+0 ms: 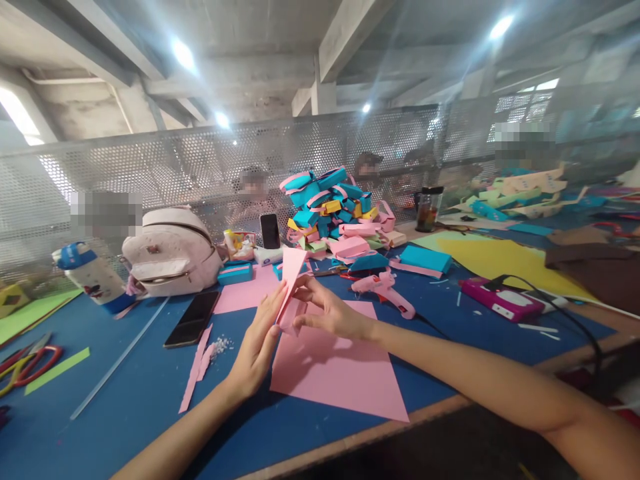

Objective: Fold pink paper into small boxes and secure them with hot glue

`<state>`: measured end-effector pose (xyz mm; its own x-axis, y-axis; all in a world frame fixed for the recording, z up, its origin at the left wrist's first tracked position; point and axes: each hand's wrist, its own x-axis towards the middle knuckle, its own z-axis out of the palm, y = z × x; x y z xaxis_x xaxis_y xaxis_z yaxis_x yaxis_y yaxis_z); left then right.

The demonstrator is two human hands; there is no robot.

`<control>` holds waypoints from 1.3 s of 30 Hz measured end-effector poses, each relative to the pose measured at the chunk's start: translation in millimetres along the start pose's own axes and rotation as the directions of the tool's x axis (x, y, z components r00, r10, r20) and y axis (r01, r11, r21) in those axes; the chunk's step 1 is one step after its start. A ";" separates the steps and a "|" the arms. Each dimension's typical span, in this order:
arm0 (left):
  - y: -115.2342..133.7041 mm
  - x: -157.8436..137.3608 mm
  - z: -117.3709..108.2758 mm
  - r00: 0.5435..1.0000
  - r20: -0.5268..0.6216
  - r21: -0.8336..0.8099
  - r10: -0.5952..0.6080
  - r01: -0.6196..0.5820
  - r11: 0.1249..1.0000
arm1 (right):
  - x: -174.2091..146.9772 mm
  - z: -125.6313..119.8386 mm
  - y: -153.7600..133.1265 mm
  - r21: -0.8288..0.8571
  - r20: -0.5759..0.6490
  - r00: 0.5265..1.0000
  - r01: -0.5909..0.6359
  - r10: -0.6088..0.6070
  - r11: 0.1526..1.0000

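Note:
A folded piece of pink paper (293,270) is held up between my two hands over the table. My left hand (260,340) presses against its left side, fingers together along the paper. On the right side, my right hand (333,312) curls its fingers and thumb around the lower part of the paper. Beneath both hands lies a flat pink sheet (345,380), reaching to the table's front edge. A pink glue gun (387,290) rests just beyond my right hand.
Blue and pink paper pieces form a pile (335,213) at the back. Left are a black phone (193,320), a white backpack (173,253), a bottle (95,277) and scissors (37,363). On the right lie a magenta box (500,298) with a cable and yellow sheets (510,263).

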<state>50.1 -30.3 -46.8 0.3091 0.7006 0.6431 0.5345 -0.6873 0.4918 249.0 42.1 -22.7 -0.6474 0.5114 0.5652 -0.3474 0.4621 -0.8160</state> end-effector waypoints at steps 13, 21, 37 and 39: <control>3.2 -4.2 5.6 0.999 0.045 0.155 0.009 -0.016 0.988 | -0.9 5.2 2.3 -0.024 -0.083 0.997 0.002 -0.004 1.000; 9.9 1.9 5.0 0.993 0.062 0.423 0.098 -0.115 0.899 | -3.0 7.9 -0.2 -0.007 -0.110 0.994 -0.022 0.021 1.000; 6.6 -1.6 15.3 0.993 -0.071 0.234 0.097 -0.078 0.969 | -6.2 26.2 -3.8 0.110 -0.042 0.990 -0.127 0.132 0.986; 5.8 -2.8 16.9 0.993 -0.074 0.215 0.094 -0.076 0.974 | -6.5 27.3 -3.2 0.127 -0.041 0.989 -0.136 0.142 0.983</control>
<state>65.7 -33.0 -55.7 0.2991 0.6172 0.7277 0.6660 -0.6812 0.3040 235.8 17.5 -27.1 -0.6617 0.6013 0.4479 -0.3394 0.2926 -0.8940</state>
